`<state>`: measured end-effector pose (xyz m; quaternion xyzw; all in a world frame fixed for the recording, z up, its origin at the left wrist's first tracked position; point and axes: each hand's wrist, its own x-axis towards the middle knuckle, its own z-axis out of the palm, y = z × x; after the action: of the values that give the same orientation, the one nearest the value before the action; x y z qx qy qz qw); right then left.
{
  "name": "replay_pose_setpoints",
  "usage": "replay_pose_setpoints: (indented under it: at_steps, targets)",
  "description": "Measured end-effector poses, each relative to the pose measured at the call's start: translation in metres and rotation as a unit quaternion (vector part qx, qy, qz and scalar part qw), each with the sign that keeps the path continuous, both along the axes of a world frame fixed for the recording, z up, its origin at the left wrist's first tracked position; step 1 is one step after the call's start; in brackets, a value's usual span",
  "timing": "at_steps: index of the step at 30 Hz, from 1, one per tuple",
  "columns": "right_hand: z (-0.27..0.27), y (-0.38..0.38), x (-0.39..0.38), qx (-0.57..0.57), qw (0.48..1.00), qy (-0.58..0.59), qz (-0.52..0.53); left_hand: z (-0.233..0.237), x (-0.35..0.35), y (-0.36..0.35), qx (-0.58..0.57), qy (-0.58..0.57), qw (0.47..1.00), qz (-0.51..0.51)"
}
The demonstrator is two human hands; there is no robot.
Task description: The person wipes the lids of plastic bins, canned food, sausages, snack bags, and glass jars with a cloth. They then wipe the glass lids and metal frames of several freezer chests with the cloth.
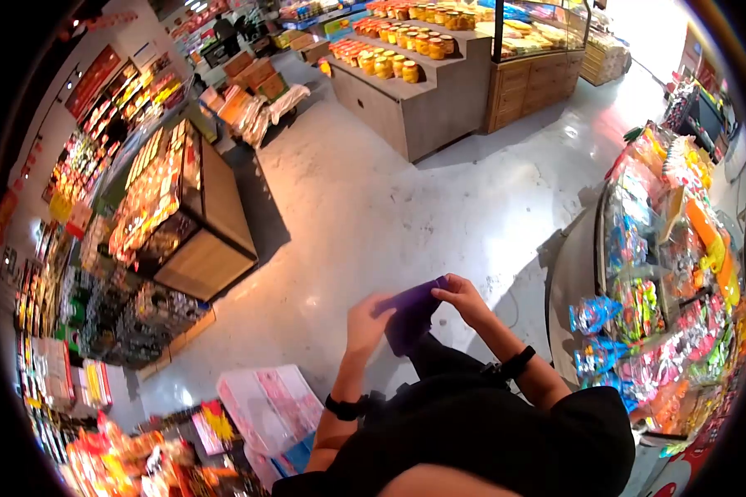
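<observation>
A purple cloth [412, 320] hangs between my two hands in front of my body, above the floor. My left hand [366, 319] grips its left upper corner. At the opposite upper corner, my right hand [462, 297] pinches the edge with thumb and fingers. The cloth's top edge is stretched between them, and its lower part droops down over my dark clothing. Black bands circle both wrists.
A stepped grey stand [439, 108] with jars is ahead. To the left stands a wooden display case [203, 257]; on the right, a rounded counter [574, 282] carries bagged sweets. A pink-and-white box [269, 406] lies near my left elbow. Grey floor [389, 215] stretches between them.
</observation>
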<state>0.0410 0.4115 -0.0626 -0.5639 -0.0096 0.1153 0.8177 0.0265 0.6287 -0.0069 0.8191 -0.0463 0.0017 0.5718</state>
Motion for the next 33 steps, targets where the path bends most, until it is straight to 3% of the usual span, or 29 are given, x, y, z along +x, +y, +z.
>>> replay_pose_setpoints:
  at_steps: [2,4,5,8,10,14,16,18,20,21,22,24,26,27,29,30,32,33]
  targets:
    - [-0.017,0.003,0.061,-0.01,1.0,0.008,-0.01,-0.019,0.065,0.014,-0.023,0.043,0.998,-0.025]
    - [0.025,0.009,0.107,-0.169,0.984,0.038,-0.046,0.004,0.112,0.016,-0.01,0.044,0.998,-0.035]
    - [0.028,0.012,0.133,-0.167,0.984,0.044,-0.048,0.02,0.137,0.016,0.002,0.036,0.999,-0.024]
    - [0.042,0.021,0.211,-0.257,0.96,-0.109,0.028,0.028,0.214,0.024,0.009,0.008,1.0,-0.005]
    - [0.033,0.031,0.256,-0.315,0.924,-0.208,0.062,0.017,0.265,0.028,0.121,-0.118,0.984,0.05]
    - [0.026,0.045,0.333,-0.424,0.874,-0.219,0.088,-0.003,0.372,0.03,0.176,-0.129,0.976,0.008]
    - [0.012,0.043,0.383,-0.432,0.866,-0.242,0.064,-0.015,0.431,0.029,0.143,-0.127,0.981,-0.018]
    - [0.009,0.032,0.438,-0.44,0.842,-0.309,0.048,-0.019,0.491,0.025,0.029,-0.023,0.997,-0.074]
    - [0.012,0.026,0.489,-0.384,0.862,-0.331,-0.026,-0.024,0.551,0.029,-0.201,0.113,0.952,-0.202]
    - [0.028,0.02,0.51,-0.294,0.942,-0.165,0.002,-0.019,0.579,0.026,-0.207,0.116,0.945,-0.228]
    - [0.038,0.015,0.527,-0.187,0.982,0.013,0.03,-0.015,0.602,0.024,-0.212,0.125,0.937,-0.249]
    - [0.056,0.006,0.566,-0.182,0.979,0.089,0.039,-0.014,0.656,0.016,-0.187,0.163,0.927,-0.28]
    - [0.042,0.005,0.596,-0.029,0.995,0.086,-0.041,-0.019,0.7,-0.002,-0.162,0.202,0.916,-0.308]
    - [0.04,0.003,0.607,-0.03,0.994,0.094,-0.045,-0.021,0.721,-0.012,-0.114,0.114,0.944,-0.287]
    - [0.036,0.0,0.631,0.135,0.972,0.142,-0.128,-0.023,0.762,-0.032,-0.049,-0.098,0.958,-0.266]
    - [0.033,-0.004,0.645,0.136,0.972,0.145,-0.127,-0.021,0.78,-0.04,-0.048,-0.095,0.958,-0.265]
    - [0.028,-0.016,0.68,0.201,0.968,0.141,-0.047,-0.021,0.819,-0.053,-0.135,0.125,0.926,-0.33]
    - [0.028,-0.02,0.701,0.152,0.974,0.161,-0.042,-0.029,0.836,-0.061,-0.088,0.101,0.943,-0.303]
